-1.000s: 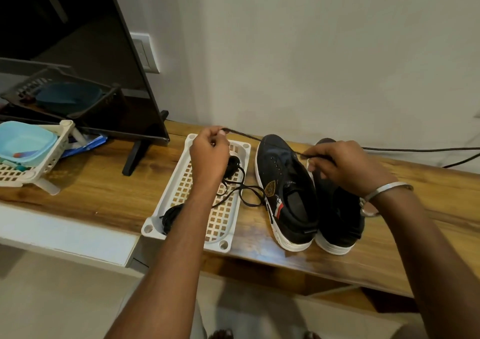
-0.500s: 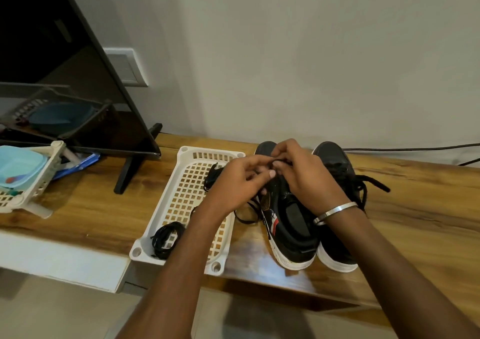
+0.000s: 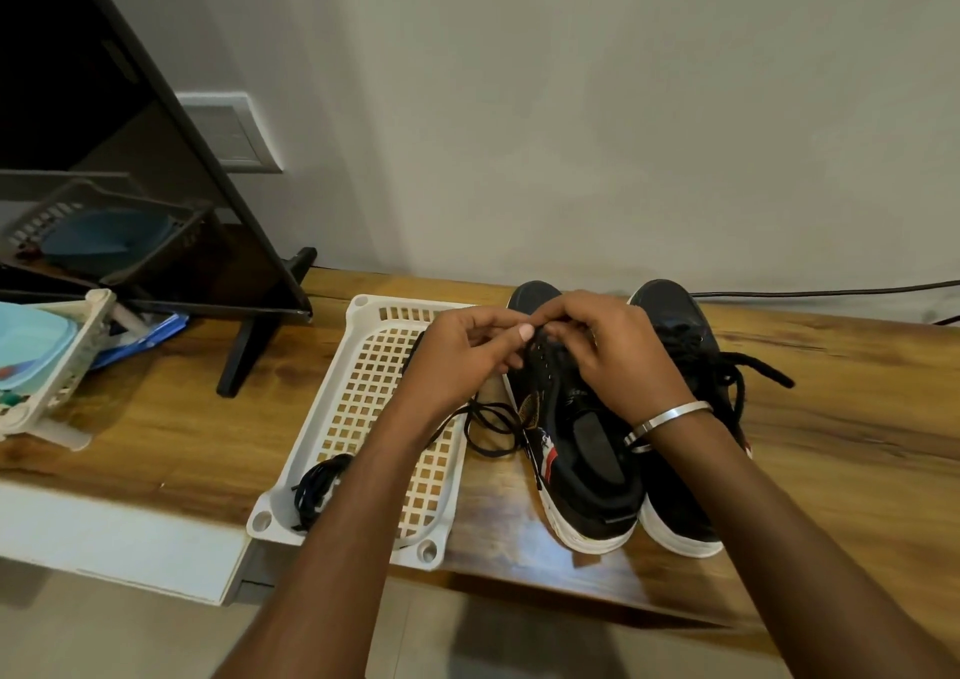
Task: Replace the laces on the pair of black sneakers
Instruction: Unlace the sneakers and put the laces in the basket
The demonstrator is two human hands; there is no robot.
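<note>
Both my hands have come together over the toe eyelets of the left sneaker (image 3: 576, 449) on the surface (image 3: 182, 418), left hand (image 3: 462, 361) and right hand (image 3: 618, 356) pinching the black lace (image 3: 493, 426), so I judge threading underway, next pulling it through.

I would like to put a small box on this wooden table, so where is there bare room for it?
The widest bare wood lies right of the right sneaker, beyond its thick lace. A second patch sits between the TV stand foot and the white tray. It is crowded around both hands, the left sneaker, and the thin lace between tray and sneaker.
</note>
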